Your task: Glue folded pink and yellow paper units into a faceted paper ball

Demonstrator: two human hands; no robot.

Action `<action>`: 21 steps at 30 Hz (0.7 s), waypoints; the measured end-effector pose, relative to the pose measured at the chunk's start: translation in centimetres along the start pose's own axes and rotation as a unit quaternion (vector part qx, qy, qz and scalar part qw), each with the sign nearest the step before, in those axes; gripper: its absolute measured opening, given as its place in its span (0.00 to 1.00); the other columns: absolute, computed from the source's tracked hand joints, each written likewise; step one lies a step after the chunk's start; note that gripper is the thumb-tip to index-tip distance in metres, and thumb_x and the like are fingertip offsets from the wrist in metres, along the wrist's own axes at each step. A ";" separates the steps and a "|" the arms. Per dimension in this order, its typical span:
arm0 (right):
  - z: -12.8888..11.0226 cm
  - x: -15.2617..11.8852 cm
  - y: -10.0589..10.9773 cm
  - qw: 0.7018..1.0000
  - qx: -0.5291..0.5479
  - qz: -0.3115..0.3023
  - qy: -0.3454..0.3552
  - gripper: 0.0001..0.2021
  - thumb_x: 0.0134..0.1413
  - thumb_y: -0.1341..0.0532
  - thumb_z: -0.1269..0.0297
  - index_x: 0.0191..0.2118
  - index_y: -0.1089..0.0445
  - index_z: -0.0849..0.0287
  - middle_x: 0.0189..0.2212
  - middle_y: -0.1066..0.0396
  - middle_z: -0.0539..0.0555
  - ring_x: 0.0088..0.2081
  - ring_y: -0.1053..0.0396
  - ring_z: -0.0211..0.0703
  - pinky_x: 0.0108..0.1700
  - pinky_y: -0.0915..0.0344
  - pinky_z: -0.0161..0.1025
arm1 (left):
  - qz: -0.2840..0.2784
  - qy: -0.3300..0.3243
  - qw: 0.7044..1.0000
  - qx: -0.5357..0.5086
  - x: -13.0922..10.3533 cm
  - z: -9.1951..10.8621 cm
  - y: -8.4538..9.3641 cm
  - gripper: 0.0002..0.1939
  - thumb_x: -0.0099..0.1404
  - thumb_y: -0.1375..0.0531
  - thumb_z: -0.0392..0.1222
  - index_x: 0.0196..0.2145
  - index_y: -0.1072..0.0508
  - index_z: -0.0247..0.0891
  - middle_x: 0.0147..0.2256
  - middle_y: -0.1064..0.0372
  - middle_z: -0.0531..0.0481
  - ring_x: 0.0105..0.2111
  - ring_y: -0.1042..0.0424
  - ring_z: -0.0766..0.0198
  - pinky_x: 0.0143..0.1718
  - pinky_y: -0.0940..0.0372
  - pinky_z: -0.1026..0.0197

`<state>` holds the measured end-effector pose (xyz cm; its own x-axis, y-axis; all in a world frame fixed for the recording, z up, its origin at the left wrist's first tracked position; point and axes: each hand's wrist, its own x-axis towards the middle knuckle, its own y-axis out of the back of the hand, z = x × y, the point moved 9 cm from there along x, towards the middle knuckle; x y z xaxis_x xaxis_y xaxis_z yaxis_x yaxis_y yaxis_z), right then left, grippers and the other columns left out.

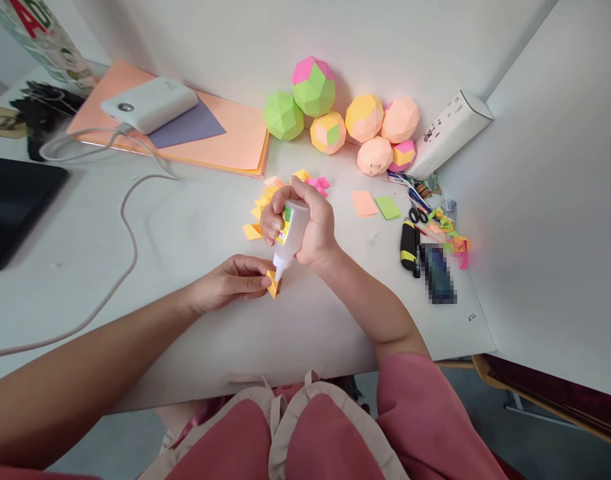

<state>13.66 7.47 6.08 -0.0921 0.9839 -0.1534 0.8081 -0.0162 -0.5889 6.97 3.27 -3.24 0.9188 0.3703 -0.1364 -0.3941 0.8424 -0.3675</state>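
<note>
Between the thumb and fingers of my left hand point(235, 283) is a small orange folded paper piece point(272, 285). My right hand point(312, 223) grips a clear glue bottle point(294, 230) turned upside down, its white nozzle pointing down at the paper piece. The tip is at or very near the paper; I cannot tell whether glue is coming out. Just behind the bottle lie several folded paper pieces, orange point(252, 231) and pink point(319, 185), partly hidden by my right hand.
Several faceted paper balls, one green point(284, 115), stand along the back wall. Peach paper sheets point(235, 143) carry a white power bank point(150, 105) with a cable. Sticky notes point(365, 204), scissors point(418, 215) and a cutter point(408, 245) lie right. A black tablet point(20, 207) lies left.
</note>
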 end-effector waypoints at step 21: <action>-0.1 0.1 -0.5 0.998 0.023 -0.053 0.025 0.21 0.60 0.52 0.56 0.19 0.40 0.58 0.12 0.42 0.47 0.15 0.42 0.35 0.18 0.42 0.34 | 0.013 0.007 1.000 -0.011 -0.1 -0.1 0.1 0.11 0.61 0.39 0.43 0.30 0.25 0.31 0.27 0.32 0.48 0.19 0.47 0.74 0.24 0.48 0.63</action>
<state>13.27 7.59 6.44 -0.1459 0.9880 -0.0500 0.7676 0.0812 -0.6358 6.88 3.26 -3.36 0.9085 0.3867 -0.1585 -0.4175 0.8238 -0.3835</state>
